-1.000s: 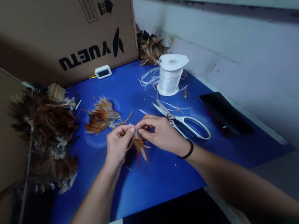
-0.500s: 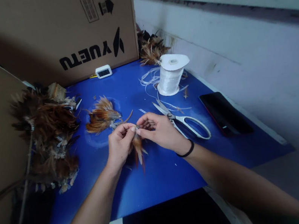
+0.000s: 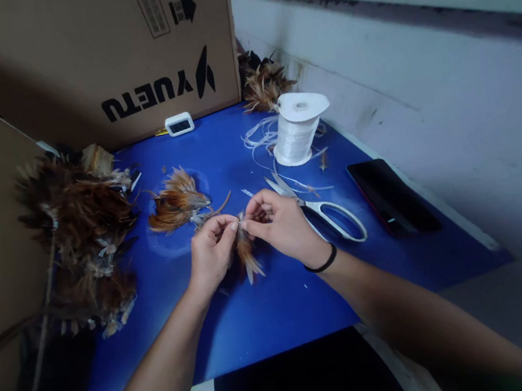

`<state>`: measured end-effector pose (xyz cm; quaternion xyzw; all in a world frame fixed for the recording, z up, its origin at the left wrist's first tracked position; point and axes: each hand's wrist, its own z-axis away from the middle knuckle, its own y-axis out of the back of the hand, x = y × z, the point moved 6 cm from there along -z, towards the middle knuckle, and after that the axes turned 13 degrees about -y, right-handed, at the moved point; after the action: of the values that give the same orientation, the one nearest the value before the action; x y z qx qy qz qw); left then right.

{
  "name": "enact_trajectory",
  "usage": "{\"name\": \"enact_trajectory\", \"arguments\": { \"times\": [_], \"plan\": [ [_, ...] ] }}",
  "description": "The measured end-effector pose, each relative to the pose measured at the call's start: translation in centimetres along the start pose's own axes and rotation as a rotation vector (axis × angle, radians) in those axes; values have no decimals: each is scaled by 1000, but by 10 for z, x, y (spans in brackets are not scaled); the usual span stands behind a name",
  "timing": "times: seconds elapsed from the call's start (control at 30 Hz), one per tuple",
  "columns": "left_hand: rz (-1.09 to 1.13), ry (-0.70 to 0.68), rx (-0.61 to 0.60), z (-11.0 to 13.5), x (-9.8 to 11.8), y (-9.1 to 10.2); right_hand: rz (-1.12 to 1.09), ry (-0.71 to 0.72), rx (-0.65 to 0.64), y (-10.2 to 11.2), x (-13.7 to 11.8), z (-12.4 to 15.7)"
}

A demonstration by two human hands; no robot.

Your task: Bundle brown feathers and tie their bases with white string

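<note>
A small bunch of brown feathers [image 3: 247,254] hangs tips down between my hands, over the middle of the blue table. My left hand [image 3: 213,250] pinches it at the quill end with thumb and forefinger. From the other side, the thumb and fingers of my right hand [image 3: 281,229] close on the same quill end; any thin thread or ribbon there is too small to make out. Just beyond my left hand lies a loose bundle of orange-brown feathers [image 3: 176,201]. Beside my right hand, scissors [image 3: 340,219] with white handles lie with their blades slightly apart.
A spool of white ribbon [image 3: 298,132] stands at the back right with loose loops beside it. A phone [image 3: 391,197] lies on the right. Feather bundles [image 3: 82,205] are heaped on the left. A small white digital timer [image 3: 179,124] stands before a cardboard box [image 3: 68,61].
The held feather bunch has turned, its tips swinging a little to the right, and some of its upper end now shows above the fingers. My right fingers have shifted slightly.
</note>
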<state>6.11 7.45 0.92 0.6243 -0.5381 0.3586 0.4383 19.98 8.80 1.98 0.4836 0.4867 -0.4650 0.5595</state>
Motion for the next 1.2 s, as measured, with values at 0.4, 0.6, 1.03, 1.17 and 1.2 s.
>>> {"name": "enact_trajectory", "arguments": {
  "times": [0.4, 0.6, 1.03, 1.17, 1.2],
  "plan": [
    [-419, -298, -140, -2, 21, 1, -39, -66, -40, -1, 0, -3],
    [-644, -550, -226, 0, 31, -3, -86, -107, -67, -3, 1, -3],
    [-728, -719, -225, 8, 31, -4, -176, -187, -185, -9, 4, -2],
    [-709, -772, -203, 8, 34, -3, -212, -264, -201, -10, 6, -1],
    [-703, -780, -202, 8, 35, -3, -216, -282, -203, -10, 6, -1]
  ]
}}
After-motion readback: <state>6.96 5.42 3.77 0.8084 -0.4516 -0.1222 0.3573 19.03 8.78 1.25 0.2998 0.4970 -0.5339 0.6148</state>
